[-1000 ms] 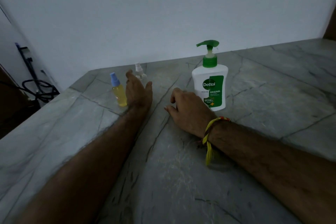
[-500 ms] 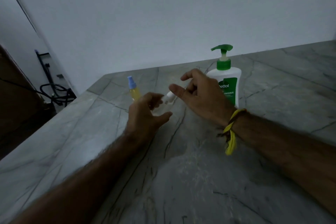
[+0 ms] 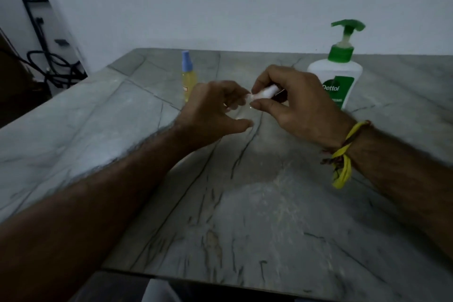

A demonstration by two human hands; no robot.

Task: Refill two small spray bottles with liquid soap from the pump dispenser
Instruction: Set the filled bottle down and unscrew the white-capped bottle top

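While both forearms reach over the grey stone counter [image 3: 245, 216], I see my left hand [image 3: 213, 110] curled round the clear spray bottle [image 3: 239, 111] and my right hand [image 3: 299, 103] pinching its white spray cap [image 3: 266, 93] (blurred). Behind stand a yellow spray bottle [image 3: 188, 79] and the pump dispenser [image 3: 338, 73], labelled "Dettol".

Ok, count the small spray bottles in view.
2: a yellow-filled bottle with a blue cap standing on the counter's far left, and a clear bottle, partly hidden, between both hands.
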